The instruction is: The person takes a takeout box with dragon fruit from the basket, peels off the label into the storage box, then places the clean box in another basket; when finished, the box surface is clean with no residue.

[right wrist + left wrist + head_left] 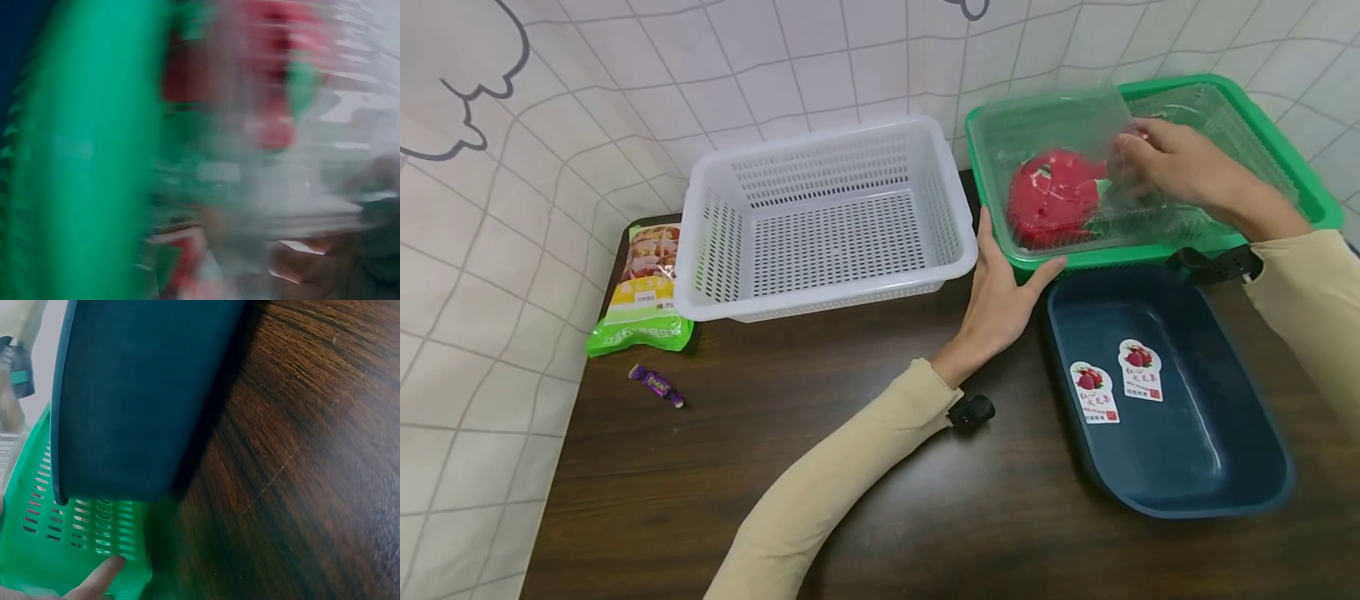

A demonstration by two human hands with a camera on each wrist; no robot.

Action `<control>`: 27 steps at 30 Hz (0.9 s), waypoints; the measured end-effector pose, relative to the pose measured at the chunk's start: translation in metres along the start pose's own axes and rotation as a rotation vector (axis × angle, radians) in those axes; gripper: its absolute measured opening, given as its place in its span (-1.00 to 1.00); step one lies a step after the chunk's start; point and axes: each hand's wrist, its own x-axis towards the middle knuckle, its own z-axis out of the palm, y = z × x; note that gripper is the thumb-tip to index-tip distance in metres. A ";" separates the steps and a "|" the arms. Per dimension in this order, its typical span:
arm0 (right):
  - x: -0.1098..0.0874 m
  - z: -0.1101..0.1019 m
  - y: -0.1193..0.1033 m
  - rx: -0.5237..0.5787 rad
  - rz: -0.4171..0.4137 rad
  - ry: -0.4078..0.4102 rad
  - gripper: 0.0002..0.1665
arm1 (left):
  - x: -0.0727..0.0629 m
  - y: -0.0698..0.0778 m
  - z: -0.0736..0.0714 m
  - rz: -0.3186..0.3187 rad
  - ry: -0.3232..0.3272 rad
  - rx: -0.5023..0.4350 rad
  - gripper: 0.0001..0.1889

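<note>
My right hand [1180,167] pinches a clear plastic clamshell box [1075,125] at the middle of the green basket [1330,204]. Through the clear plastic shows a red rounded object [1052,200] with small dark openings. With thumb and fingers spread, my left hand [992,300] touches the near left corner of that basket. In the left wrist view a straight finger [103,575] lies against the basket's slotted green side. The right wrist view is blurred, with the clear plastic [300,187] in front of the hand.
A white slotted basket [812,287] stands left of the green one. A dark blue bin [1187,450] with two fruit stickers [1141,371] stands in front of it. Farther left lie a green and yellow food packet [643,292] and a small purple-wrapped candy [657,386]. A gridded cloth rises behind.
</note>
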 end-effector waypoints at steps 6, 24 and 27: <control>0.003 0.003 0.008 -0.023 -0.022 0.027 -0.33 | 0.001 -0.002 0.002 -0.001 -0.025 -0.019 0.14; 0.006 0.003 0.016 0.098 -0.032 0.019 -0.25 | -0.010 -0.004 -0.005 0.023 -0.066 -0.003 -0.02; 0.003 0.000 0.018 0.129 -0.011 0.003 -0.19 | -0.022 0.001 -0.013 -0.007 -0.134 0.012 -0.07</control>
